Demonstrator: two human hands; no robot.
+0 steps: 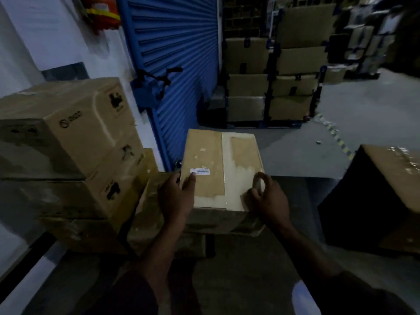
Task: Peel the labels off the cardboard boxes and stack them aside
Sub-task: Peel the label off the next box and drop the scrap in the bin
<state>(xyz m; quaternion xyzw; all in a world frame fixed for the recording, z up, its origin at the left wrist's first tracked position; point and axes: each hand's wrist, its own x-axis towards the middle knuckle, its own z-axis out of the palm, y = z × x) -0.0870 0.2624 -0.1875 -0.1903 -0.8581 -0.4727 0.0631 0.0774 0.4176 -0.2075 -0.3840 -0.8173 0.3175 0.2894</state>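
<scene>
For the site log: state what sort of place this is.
Most likely a warehouse or loading bay: a blue roller shutter door, racks of stacked cartons along a bare concrete floor, and more cardboard boxes piled on the left.

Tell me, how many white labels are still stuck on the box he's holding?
1. A small white label sits on top of the box, near its left edge, just above the left hand thumb. Only torn pale patches show elsewhere; other faces are hidden.
</scene>
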